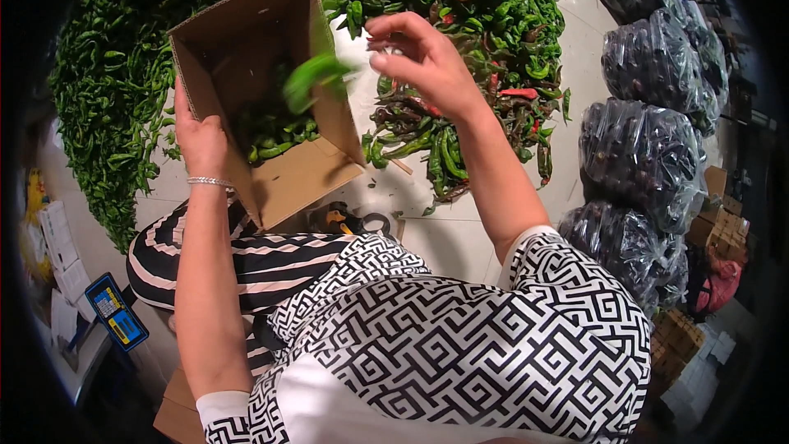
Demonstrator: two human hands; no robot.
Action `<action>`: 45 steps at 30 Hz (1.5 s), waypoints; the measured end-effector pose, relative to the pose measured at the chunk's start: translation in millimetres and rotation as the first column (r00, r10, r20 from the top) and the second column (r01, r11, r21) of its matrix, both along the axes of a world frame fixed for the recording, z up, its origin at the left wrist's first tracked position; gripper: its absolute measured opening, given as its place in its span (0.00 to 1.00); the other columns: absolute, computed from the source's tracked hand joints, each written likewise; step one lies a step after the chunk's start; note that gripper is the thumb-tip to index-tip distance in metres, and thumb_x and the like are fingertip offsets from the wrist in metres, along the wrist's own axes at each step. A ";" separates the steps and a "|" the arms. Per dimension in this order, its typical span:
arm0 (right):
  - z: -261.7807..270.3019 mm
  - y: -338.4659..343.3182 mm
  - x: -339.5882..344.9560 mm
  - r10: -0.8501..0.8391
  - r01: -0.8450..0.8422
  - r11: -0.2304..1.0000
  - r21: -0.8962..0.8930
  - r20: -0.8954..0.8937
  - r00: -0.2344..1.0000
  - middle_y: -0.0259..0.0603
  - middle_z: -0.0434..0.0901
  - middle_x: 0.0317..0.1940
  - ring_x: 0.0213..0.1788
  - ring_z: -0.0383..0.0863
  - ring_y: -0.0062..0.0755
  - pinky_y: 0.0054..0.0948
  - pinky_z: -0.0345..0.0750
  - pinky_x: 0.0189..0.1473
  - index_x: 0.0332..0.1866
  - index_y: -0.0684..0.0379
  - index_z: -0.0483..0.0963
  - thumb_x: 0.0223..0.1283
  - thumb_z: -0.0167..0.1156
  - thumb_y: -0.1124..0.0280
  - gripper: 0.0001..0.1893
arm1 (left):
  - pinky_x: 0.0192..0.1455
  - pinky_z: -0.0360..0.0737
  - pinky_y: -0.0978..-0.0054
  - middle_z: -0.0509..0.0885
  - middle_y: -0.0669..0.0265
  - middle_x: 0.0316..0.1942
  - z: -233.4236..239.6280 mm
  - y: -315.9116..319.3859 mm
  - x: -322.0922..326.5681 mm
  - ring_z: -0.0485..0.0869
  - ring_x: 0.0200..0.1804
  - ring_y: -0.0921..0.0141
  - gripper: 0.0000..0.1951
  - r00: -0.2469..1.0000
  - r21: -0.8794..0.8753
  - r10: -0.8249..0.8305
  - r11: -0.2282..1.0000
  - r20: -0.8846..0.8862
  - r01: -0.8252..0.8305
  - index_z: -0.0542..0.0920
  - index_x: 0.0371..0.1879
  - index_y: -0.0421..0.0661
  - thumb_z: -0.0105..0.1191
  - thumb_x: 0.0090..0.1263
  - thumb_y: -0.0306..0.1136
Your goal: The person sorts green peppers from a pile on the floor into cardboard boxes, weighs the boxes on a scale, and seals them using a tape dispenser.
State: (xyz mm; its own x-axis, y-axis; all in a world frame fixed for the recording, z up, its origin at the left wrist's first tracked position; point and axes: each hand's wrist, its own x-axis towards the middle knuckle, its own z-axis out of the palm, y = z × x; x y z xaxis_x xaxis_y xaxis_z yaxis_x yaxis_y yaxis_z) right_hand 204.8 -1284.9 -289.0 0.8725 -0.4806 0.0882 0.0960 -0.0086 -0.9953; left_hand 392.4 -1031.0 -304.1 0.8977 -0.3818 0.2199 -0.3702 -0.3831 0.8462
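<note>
An open cardboard box [308, 191] is tilted over my lap, with my left hand [203, 142] gripping its left wall. Green peppers [277, 142] lie inside at its lower end. Blurred green peppers [314, 77] are in the air at the box's opening. Just right of them, my right hand [425, 61] is raised with thumb and fingers apart and curved. A small pale and reddish thing shows between the fingertips; whether the hand holds it I cannot tell. Beneath this hand, dark, red and green peppers [419, 117] lie on the floor.
A large heap of green peppers [111, 74] spreads behind and left of the box. Clear plastic bags of dark produce [641, 154] stand in a row at right. By my knees lie a tape roll [376, 222] and a yellow-black tool [338, 219]. A blue-framed scale display [117, 311] is lower left.
</note>
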 end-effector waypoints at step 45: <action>-204.1 -91.6 -173.8 -0.636 -0.252 0.689 -0.679 -0.734 0.238 0.50 0.66 0.52 0.52 0.70 0.52 0.40 0.72 0.52 0.56 0.46 0.69 0.40 0.58 0.80 0.31 | 0.49 0.73 0.76 0.74 0.63 0.51 104.7 -40.5 114.4 0.75 0.46 0.72 0.33 0.979 0.141 0.041 0.990 -0.198 -0.013 0.59 0.66 0.49 0.42 0.57 0.18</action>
